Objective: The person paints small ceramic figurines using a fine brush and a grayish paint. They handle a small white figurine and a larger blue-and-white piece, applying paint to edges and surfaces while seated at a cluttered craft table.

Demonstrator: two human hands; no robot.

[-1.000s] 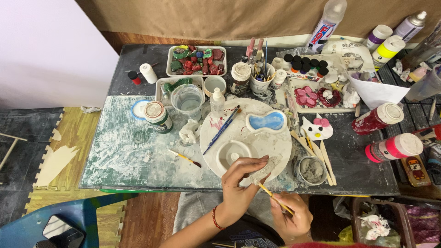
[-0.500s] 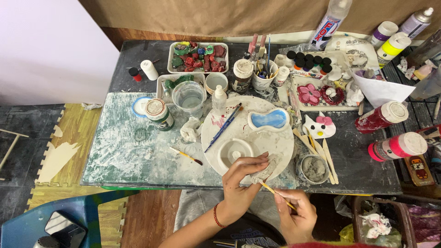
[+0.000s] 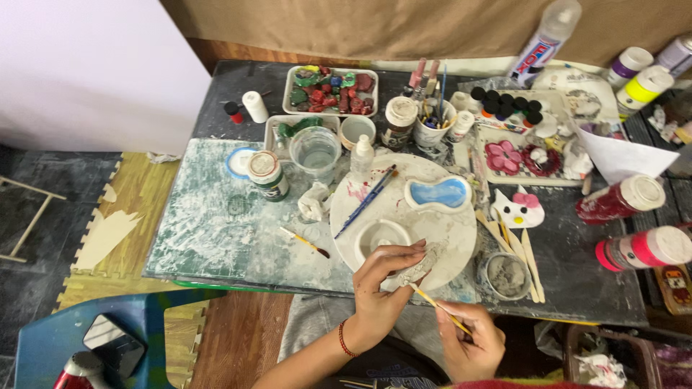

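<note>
Head view: left hand (image 3: 386, 277) pinches plaster piece (image 3: 422, 265); right hand (image 3: 472, 338) grips brush (image 3: 440, 308) beneath it.

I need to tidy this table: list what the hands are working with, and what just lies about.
In use:
left hand
small grey piece
right hand
thin brush
round white board

Lying about:
blue brush
water cup
red bottle
pink bottle
tray of painted pieces
</note>
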